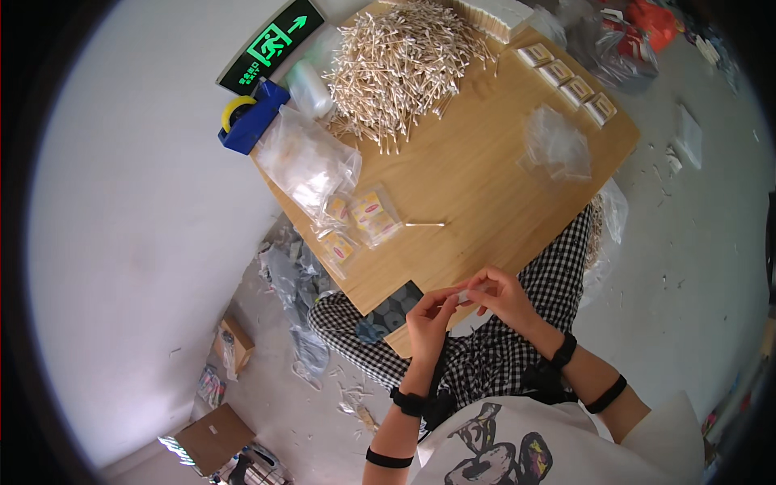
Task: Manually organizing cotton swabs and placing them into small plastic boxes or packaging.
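Head view, seated person at a low wooden counter (485, 186).

Hands: left hand (428, 317) and right hand (503, 296) meet at the counter's near edge, roughly 6 o'clock from the counter's middle, above the lap in checked trousers (493, 356). Both pinch one small clear packet (466, 294) between fingertips; the left grip is closed on its left end, the right grip closed on its right end. What the packet contains is too small to tell. Black bands on both wrists and forearms.

On the counter:
- Large heap of cotton swabs (400, 65) at 12 o'clock from the counter's middle, spilling toward the far edge.
- Single loose swab (425, 224) near the middle, well apart from the heap.
- Three small filled packets with yellow labels (372, 214) at about 9 o'clock, lying just beside one another.
- Bundle of clear plastic bags (307, 162) at 10 o'clock, touching the labelled packets.
- Crumpled clear bag (556, 147) at 2 o'clock.
- Row of four small flat boxes (567, 81) along the far right edge, at 1 o'clock.
- Blue tape dispenser (250, 120) with a yellow roll at the far left corner, next to a green exit sign (271, 44) lying flat.

Floor: cardboard box (214, 436) at 7 o'clock from the hands, scattered swabs and plastic scraps around the counter.
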